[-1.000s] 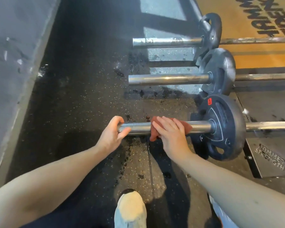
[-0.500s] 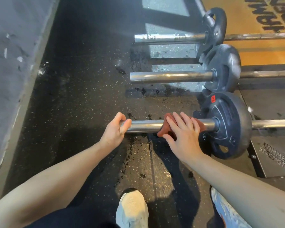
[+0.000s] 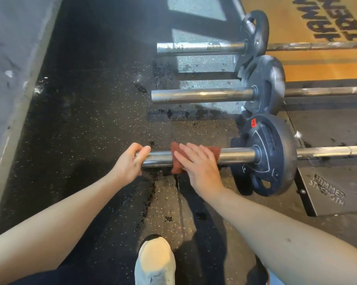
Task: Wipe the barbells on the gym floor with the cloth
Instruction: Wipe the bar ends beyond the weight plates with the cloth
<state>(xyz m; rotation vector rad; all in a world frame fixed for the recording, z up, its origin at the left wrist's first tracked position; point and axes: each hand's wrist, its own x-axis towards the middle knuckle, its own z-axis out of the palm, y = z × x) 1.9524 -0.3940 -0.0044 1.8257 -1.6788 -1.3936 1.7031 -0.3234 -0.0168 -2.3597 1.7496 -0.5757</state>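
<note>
Gym floor: black speckled rubber matting, scuffed and crumbed near the bars. Grey wall along its left edge; orange platform at far right.

1. Nearest barbell: chrome sleeve lying crosswise, carrying one dark weight plate. The plate appears to hold the sleeve just off the rubber, which would leave room to reach round it.

2. Cloth: red-brown, folded, draped over the top of that sleeve, roughly midway between its free end and the plate, with one edge hanging down the near side.

3. Right hand: laid flat on the cloth, fingers straight and close together, pressing it to the metal without curling round it. Judged purpose: a flat palm lets the cloth slide along the sleeve.

4. Left hand: fingers curled round the sleeve's free end, gripping it. Judged purpose: to steady the bar against rolling or spinning under the wipe.

5. Middle barbell and far barbell: parallel beyond the first, one plate each, neither touched by a hand or the cloth. Judged to be awaiting their turn.

6. Sundries: metal slab with raised lettering beside the nearest plate; one pale shoe at bottom centre.

Status, as judged: wiping under way on the first sleeve; the shaft beyond the plate and the two other bars are not yet reached.
</note>
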